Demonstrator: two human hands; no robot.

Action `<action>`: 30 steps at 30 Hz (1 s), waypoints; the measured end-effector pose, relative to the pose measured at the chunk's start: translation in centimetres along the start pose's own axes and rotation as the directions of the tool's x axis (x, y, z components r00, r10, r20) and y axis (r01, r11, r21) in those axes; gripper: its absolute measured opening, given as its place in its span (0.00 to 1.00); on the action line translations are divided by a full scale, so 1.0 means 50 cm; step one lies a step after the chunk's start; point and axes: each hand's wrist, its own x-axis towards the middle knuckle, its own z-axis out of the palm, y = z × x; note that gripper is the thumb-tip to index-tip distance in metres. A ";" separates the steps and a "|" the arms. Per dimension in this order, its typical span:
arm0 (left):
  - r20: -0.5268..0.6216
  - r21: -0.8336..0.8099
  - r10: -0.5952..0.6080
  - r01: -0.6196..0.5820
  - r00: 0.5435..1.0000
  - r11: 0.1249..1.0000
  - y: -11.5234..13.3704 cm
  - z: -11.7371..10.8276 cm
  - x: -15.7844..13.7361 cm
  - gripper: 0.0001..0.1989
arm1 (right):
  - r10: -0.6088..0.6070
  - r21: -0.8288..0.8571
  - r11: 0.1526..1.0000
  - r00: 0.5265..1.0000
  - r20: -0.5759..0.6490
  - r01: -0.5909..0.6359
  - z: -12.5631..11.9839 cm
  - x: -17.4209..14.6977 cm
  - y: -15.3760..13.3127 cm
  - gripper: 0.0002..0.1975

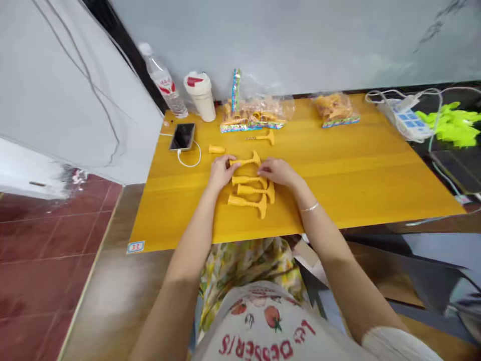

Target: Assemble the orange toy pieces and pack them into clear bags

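Yellow wooden surface [356, 170] carries everything. Both forearms reach forward, palms down. Left hand [221, 171] and right hand [280, 172] pinch opposite ends of the top orange peg [246, 161], the farthest in a stack of four orange pegs [250, 193] mid-surface, long axes left-right, flared heads pointing right. Phone [182, 136] sits far left.
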 end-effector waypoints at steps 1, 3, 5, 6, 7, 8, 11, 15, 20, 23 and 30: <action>-0.108 -0.021 0.004 -0.006 0.994 1.000 -0.004 -0.008 0.005 0.08 | 0.006 0.049 0.999 0.998 -0.057 -0.003 0.002 0.004 0.008 0.10; -0.271 -0.054 0.000 -0.015 0.963 0.998 -0.015 -0.021 0.017 0.09 | 0.031 0.107 0.994 0.985 -0.167 -0.013 0.002 0.014 0.026 0.13; -0.383 -0.077 -0.023 -0.007 0.924 0.997 -0.033 -0.031 0.033 0.11 | 0.073 0.121 0.992 0.955 -0.287 -0.040 -0.004 0.035 0.049 0.16; -0.405 -0.084 -0.034 0.000 0.914 0.996 -0.044 -0.033 0.041 0.12 | 0.092 0.105 0.993 0.935 -0.342 -0.059 -0.010 0.048 0.060 0.17; -0.398 -0.091 -0.038 0.001 0.917 0.996 -0.056 -0.034 0.051 0.13 | 0.101 0.070 0.994 0.920 -0.379 -0.080 -0.018 0.062 0.071 0.19; -0.373 -0.096 -0.034 -0.002 0.927 0.995 -0.067 -0.034 0.059 0.15 | 0.101 0.021 0.995 0.913 -0.395 -0.101 -0.026 0.077 0.081 0.22; -0.283 -0.096 -0.010 -0.018 0.959 0.995 -0.091 -0.028 0.079 0.20 | 0.115 -0.135 0.977 0.935 -0.335 -0.168 -0.050 0.112 0.093 0.29; -0.239 -0.073 0.000 -0.017 0.971 0.997 -0.097 -0.021 0.080 0.16 | 0.225 -0.257 0.926 0.949 -0.220 -0.279 -0.053 0.125 0.083 0.28; -0.216 -0.052 -0.009 -0.002 0.976 0.999 -0.089 -0.025 0.070 0.14 | 0.274 -0.340 0.871 0.925 -0.262 -0.354 -0.029 0.113 0.065 0.19; -0.218 -0.162 -0.053 0.017 0.975 0.987 -0.077 -0.031 0.068 0.13 | 0.323 -0.326 0.846 0.891 -0.319 -0.423 -0.020 0.094 0.046 0.18; -0.103 -0.595 -0.064 -0.010 0.993 0.803 -0.016 -0.040 0.037 0.22 | 0.227 -0.145 0.931 0.842 -0.490 -0.335 -0.009 0.044 -0.007 0.17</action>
